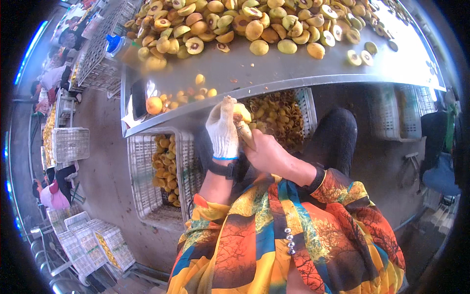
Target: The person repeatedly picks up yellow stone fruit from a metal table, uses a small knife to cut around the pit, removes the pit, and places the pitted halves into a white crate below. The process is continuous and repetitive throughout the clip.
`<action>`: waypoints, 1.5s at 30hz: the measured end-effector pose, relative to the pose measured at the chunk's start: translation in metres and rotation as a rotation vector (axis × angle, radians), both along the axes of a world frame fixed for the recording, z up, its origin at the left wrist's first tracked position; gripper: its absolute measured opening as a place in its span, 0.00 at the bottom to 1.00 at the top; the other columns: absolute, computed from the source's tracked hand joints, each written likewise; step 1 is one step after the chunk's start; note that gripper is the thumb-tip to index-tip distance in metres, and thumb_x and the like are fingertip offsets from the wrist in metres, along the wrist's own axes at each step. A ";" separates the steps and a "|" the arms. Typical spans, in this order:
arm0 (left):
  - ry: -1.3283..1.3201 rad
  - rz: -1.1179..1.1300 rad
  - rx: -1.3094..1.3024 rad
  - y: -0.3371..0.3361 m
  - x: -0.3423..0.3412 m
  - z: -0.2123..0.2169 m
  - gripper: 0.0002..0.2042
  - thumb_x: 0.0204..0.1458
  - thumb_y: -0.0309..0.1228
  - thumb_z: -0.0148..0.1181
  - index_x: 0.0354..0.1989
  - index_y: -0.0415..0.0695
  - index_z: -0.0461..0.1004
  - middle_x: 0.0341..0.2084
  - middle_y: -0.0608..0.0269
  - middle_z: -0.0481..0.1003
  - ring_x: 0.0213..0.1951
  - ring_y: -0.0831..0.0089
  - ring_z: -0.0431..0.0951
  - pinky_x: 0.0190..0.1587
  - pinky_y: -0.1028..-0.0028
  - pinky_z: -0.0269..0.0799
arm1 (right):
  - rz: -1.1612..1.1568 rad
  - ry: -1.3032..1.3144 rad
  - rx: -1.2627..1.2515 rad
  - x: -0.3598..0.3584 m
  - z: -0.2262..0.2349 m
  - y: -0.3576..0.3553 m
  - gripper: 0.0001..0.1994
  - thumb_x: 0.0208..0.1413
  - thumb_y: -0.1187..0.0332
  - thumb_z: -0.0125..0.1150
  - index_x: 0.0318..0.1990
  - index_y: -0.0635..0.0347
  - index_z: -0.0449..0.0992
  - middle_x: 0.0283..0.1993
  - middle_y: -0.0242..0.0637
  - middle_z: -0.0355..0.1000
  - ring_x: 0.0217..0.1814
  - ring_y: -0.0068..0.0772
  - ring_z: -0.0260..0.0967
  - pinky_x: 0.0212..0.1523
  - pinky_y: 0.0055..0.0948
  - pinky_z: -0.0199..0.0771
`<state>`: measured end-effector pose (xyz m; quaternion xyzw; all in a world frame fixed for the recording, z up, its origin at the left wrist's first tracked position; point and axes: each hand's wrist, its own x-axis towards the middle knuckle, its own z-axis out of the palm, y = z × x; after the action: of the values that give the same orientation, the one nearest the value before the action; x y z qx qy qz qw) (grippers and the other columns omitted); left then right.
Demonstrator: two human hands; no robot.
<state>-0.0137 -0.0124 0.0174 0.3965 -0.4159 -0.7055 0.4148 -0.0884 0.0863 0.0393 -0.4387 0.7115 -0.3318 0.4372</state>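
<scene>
In front of my body, just off the metal table's near edge, my left hand [223, 128] in a white knit glove is closed around a yellow fruit half [242, 112], which looks like a peach. My bare right hand [267, 149] grips a short tool by its pale handle [245, 133]. The tool's upper end meets the brown, hollowed side of the fruit; its working tip is hidden. Beyond my hands, a large heap of halved fruit [254, 30] covers the far part of the metal table [205, 73]. Many halves show brown pits or centres.
Below the table edge stand a crate of fruit pieces [279, 115] and, to the left, a white crate [183, 161] partly filled with halves. A dark phone-like object [139, 98], a whole fruit [154, 105] and small yellow pieces lie at the table's left corner. Other people work far left.
</scene>
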 end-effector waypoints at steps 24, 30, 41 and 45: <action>0.205 0.081 0.419 -0.040 0.021 0.004 0.18 0.53 0.51 0.47 0.33 0.48 0.66 0.24 0.63 0.72 0.24 0.71 0.73 0.18 0.79 0.65 | 0.349 -1.487 0.075 -0.033 -0.033 -0.003 0.04 0.54 0.72 0.51 0.34 0.58 0.64 0.15 0.24 0.53 0.09 0.13 0.46 0.09 0.17 0.46; -0.882 0.354 -0.292 -0.105 0.182 0.003 0.14 0.49 0.34 0.58 0.39 0.36 0.74 0.30 0.61 0.74 0.29 0.72 0.75 0.34 0.75 0.71 | 0.688 0.350 -0.318 -0.054 -0.108 0.007 0.20 0.47 0.61 0.58 0.44 0.64 0.67 0.20 0.42 0.70 0.22 0.42 0.70 0.21 0.38 0.69; -1.524 -0.217 -0.978 -0.236 -0.035 0.003 0.32 0.40 0.45 0.63 0.55 0.49 0.63 0.38 0.40 0.72 0.41 0.47 0.73 0.47 0.59 0.67 | 0.385 0.513 -0.164 -0.057 -0.098 0.006 0.20 0.49 0.62 0.53 0.51 0.52 0.64 0.25 0.45 0.68 0.25 0.48 0.69 0.25 0.43 0.70; -1.638 -0.079 -0.916 -0.260 -0.090 -0.042 0.26 0.38 0.42 0.65 0.48 0.48 0.69 0.40 0.43 0.69 0.43 0.48 0.72 0.47 0.60 0.69 | 0.272 0.550 -0.167 -0.072 -0.102 0.022 0.16 0.48 0.61 0.55 0.44 0.57 0.65 0.23 0.47 0.68 0.23 0.50 0.68 0.23 0.45 0.68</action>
<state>-0.1032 -0.2723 -0.0245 0.5532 -0.8287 0.0121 0.0842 -0.1606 0.1078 -0.0631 -0.6374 0.7081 -0.1965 0.2315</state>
